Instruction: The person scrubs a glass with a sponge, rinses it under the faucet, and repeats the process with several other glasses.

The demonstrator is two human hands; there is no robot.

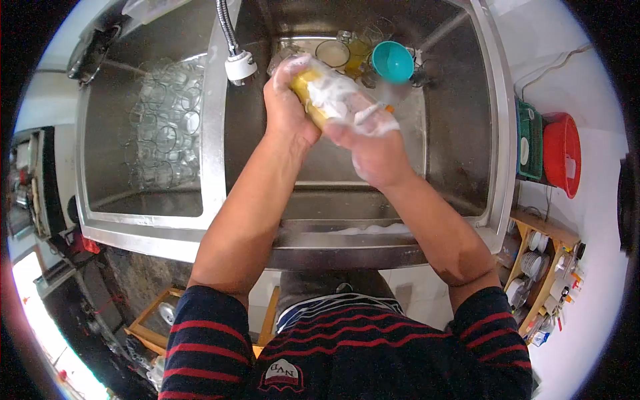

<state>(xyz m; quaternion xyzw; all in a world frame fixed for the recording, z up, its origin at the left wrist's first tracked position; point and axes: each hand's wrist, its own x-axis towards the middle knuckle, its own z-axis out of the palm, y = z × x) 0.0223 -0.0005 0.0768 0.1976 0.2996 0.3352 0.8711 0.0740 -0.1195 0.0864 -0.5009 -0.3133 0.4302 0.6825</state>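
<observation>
A: Where's the foamy yellow item, and how's my grip?
B: Above the sink basin, left hand and right hand curled round it. Probably light, slippery; I'd cradle both ends

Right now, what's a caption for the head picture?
Soapy left hand and right hand hold a foamy yellow item over the sink.

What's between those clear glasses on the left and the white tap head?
In the head view, a steel divider runs between them: clear glasses to its left, white tap head to its right.
</observation>
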